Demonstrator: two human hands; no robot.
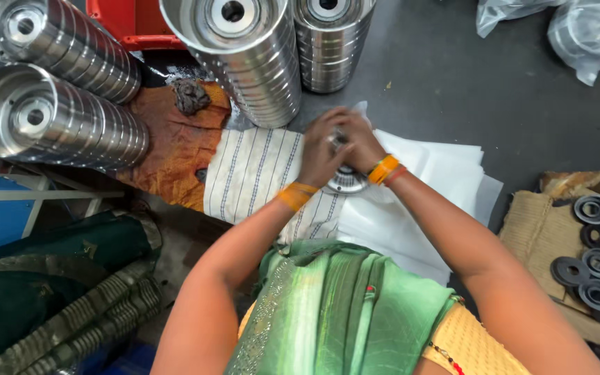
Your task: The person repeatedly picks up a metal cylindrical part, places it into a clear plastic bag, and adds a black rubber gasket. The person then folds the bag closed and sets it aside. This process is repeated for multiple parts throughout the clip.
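My left hand (pixel 319 149) and my right hand (pixel 359 142) are closed together over a round silver metal disc part (pixel 347 182) that rests on a striped white cloth (pixel 251 170). Only the lower rim of the part shows below my wrists; the rest is hidden by my fingers. Both wrists carry orange bangles. A stack of white plastic sheets (pixel 425 201) lies directly to the right of my hands, partly under the part.
Tall stacks of shiny metal discs lie at the left (pixel 57 121) and stand ahead (pixel 255 55), (pixel 331 42). An orange rag (pixel 175 139) lies beside the cloth. Black rubber rings (pixel 598 257) sit on cardboard at right. Clear bags (pixel 585 31) sit top right.
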